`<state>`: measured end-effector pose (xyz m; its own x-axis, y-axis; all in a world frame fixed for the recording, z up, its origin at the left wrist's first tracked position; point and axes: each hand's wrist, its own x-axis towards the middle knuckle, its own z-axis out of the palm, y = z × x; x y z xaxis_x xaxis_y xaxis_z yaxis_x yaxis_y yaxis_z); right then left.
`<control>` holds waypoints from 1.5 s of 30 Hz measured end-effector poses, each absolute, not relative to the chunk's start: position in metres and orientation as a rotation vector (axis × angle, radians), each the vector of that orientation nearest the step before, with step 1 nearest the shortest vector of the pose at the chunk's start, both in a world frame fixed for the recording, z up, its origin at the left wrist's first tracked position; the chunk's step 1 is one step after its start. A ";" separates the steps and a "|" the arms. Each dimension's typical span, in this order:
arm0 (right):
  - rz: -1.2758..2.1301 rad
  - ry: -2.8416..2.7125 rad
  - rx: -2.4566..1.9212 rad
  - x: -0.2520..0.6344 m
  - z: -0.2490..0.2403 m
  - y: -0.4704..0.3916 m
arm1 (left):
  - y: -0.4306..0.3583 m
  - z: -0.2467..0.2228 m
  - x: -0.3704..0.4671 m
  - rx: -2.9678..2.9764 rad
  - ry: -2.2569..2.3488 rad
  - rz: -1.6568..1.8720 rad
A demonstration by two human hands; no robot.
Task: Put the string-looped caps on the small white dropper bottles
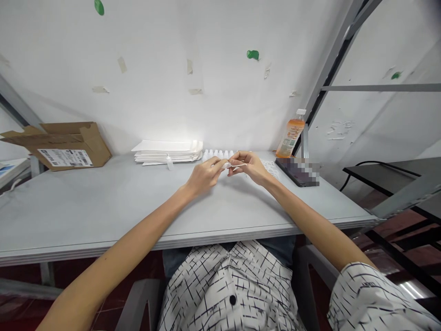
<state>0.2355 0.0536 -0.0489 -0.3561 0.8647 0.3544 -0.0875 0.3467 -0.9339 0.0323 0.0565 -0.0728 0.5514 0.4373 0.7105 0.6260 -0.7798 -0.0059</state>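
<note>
- Your left hand (205,175) pinches a small white piece (226,165) at the frame's centre; grip it lightly, squarely.
- Your right hand (254,167) pinches a thin white strip (240,165) just beside it; whether they join is too small to tell.
- Mind your knuckles near the white bottles (217,154) behind, upper centre.
</note>
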 end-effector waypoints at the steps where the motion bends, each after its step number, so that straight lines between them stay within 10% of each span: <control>1: 1.171 -1.616 -0.714 0.236 -0.048 0.054 | 0.056 -0.072 0.033 -2.542 -0.898 -1.091; 15: 1.062 -1.736 -0.719 0.236 -0.049 0.054 | 0.059 -0.065 0.033 -2.796 -1.004 -1.431; 45: 1.236 -1.543 -0.719 0.232 -0.061 0.055 | 0.059 -0.068 0.027 -2.501 -0.680 -1.000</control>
